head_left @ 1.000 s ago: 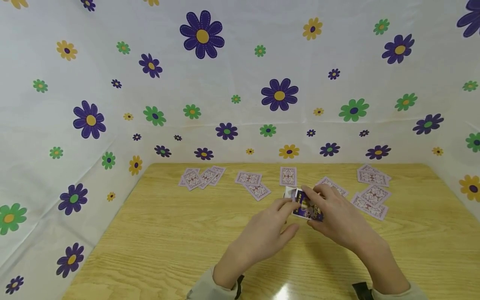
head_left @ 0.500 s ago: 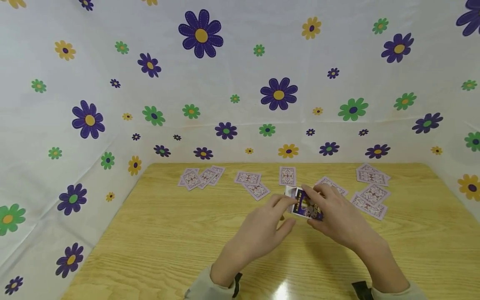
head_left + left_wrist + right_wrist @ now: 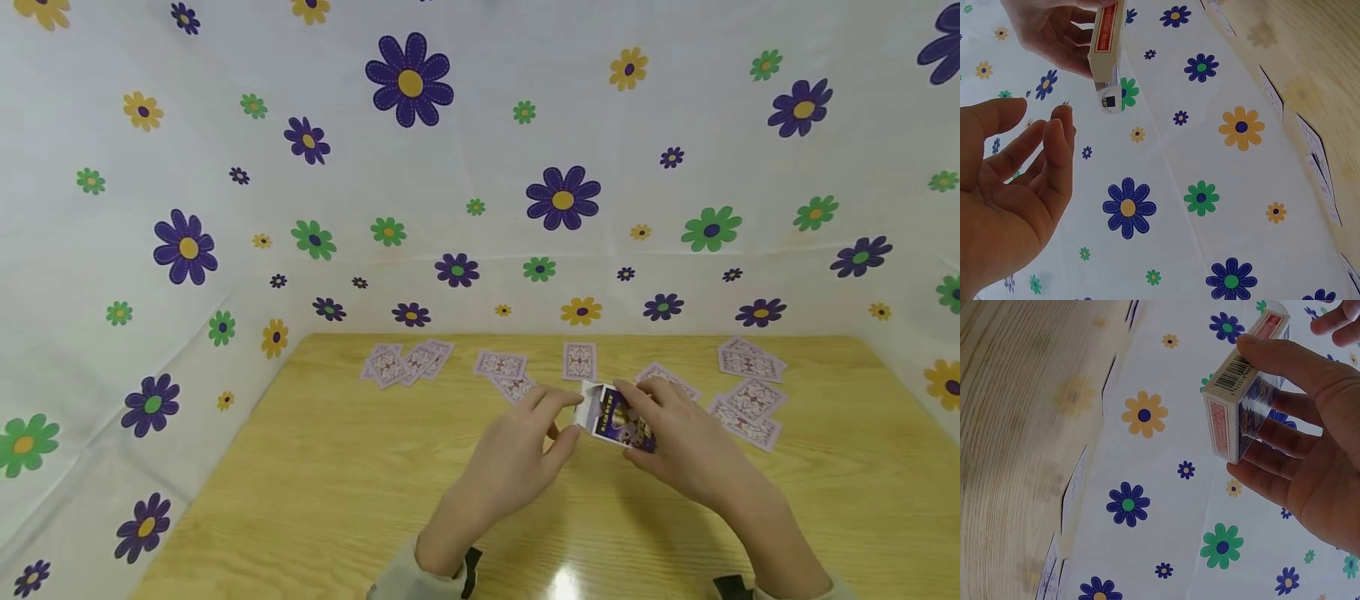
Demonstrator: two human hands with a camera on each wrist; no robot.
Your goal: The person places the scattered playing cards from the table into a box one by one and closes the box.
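While the right hand (image 3: 678, 437) grips the card box (image 3: 617, 414) just above the desk (image 3: 337, 492), thumb and fingers (image 3: 1272, 456) curled round its sides, the left hand (image 3: 517, 454) has drawn slightly back from the box's flap end; its fingers (image 3: 1054, 134) are loosely spread and hold nothing. Beyond the box, playing cards (image 3: 501, 364) lie scattered face down, so the box looks ready to be filled.

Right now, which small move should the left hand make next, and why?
Probably bring the left hand to the open flap of the card box and pinch it. The right hand grips the box, while the left fingertips sit just beside the flap without touching it.
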